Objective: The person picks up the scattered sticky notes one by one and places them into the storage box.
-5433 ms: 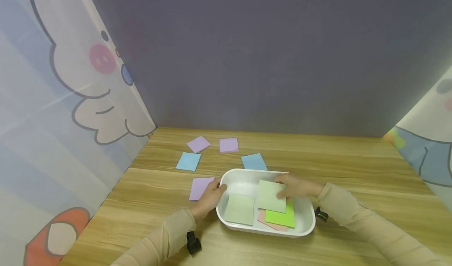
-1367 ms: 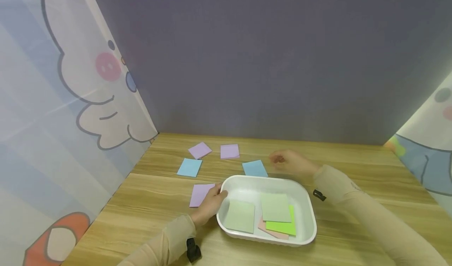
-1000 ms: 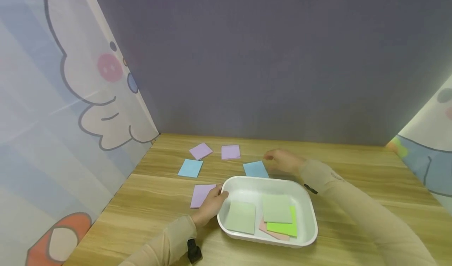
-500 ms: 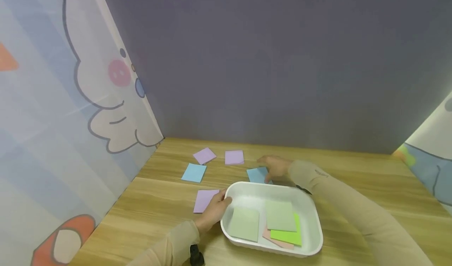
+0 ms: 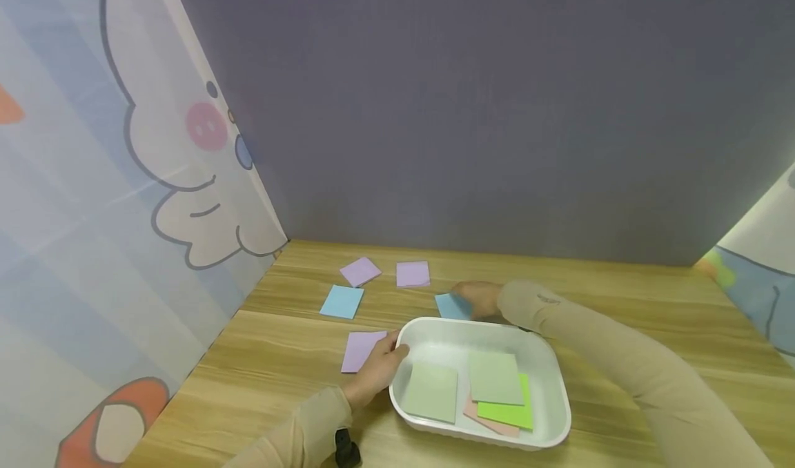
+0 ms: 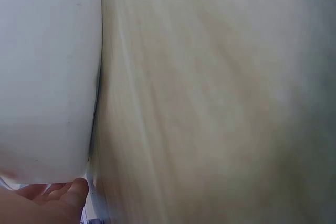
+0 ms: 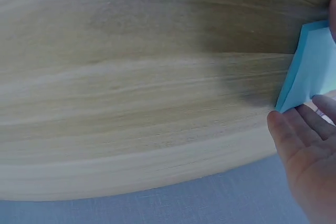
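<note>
holding a blue pad by its edges near the tray.

Person is wearing a long-sleeved beige top, only the sleeves showing. Left sleeve is ending in a plain, band-like cuff. Right sleeve is running smooth near the wrist and wrinkling softly farther up. Small dark marking, thin and scribble-like, is sitting near the right sleeve's end, too small to read. Blocky black wrist camera is showing at the left wrist; a black sliver is peeking out at the right wrist, mostly hidden. Left hand and right hand are going gloveless.
</note>
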